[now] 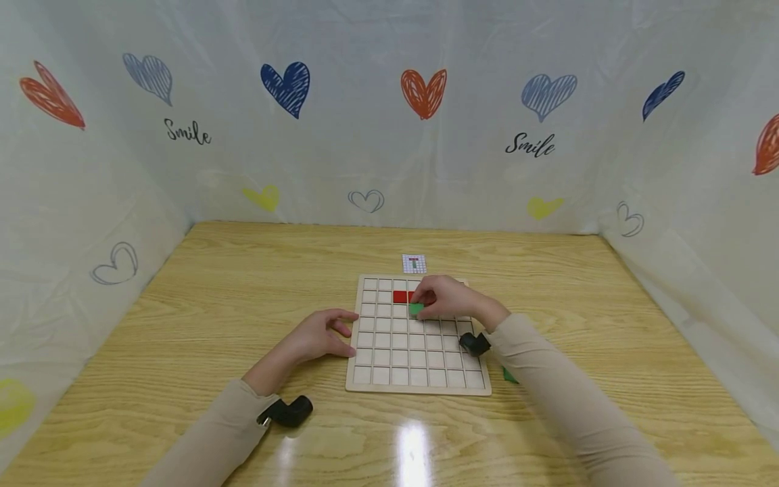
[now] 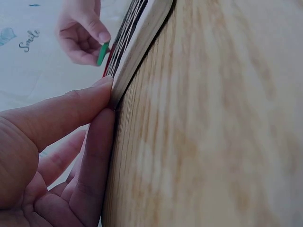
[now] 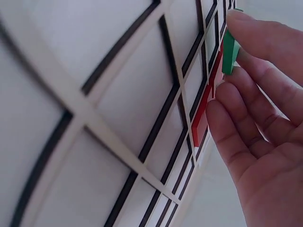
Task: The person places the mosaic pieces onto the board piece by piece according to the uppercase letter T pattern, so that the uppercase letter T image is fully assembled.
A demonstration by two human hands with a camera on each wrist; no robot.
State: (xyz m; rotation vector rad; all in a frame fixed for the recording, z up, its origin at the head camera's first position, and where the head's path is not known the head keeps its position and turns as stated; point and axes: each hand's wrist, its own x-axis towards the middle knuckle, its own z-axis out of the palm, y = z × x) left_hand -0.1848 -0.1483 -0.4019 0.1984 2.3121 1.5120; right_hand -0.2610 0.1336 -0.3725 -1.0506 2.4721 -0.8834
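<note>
A wooden grid board [image 1: 398,380] lies on the table, divided into square cells. My right hand [image 1: 447,297] pinches a green square tile [image 1: 416,308] between thumb and fingers, close over a cell in the upper part of the grid. In the right wrist view, that green tile [image 3: 229,52] stands tilted between the fingertips. Just beyond it, red tiles [image 1: 399,296] sit in a row of cells, partly covered by the fingers. My left hand [image 1: 319,333] touches the board's left edge with thumb and finger spread along it. Seen from the left wrist, its fingertips [image 2: 105,82] meet the board's side.
Behind the board lies a small card [image 1: 414,264] printed with a grid and a red-and-green T-shaped pattern. Something green [image 1: 510,375] shows beside the board's right edge, mostly hidden by my right sleeve. A white curtain [image 1: 365,155] with printed hearts surrounds the wooden table [image 1: 262,270].
</note>
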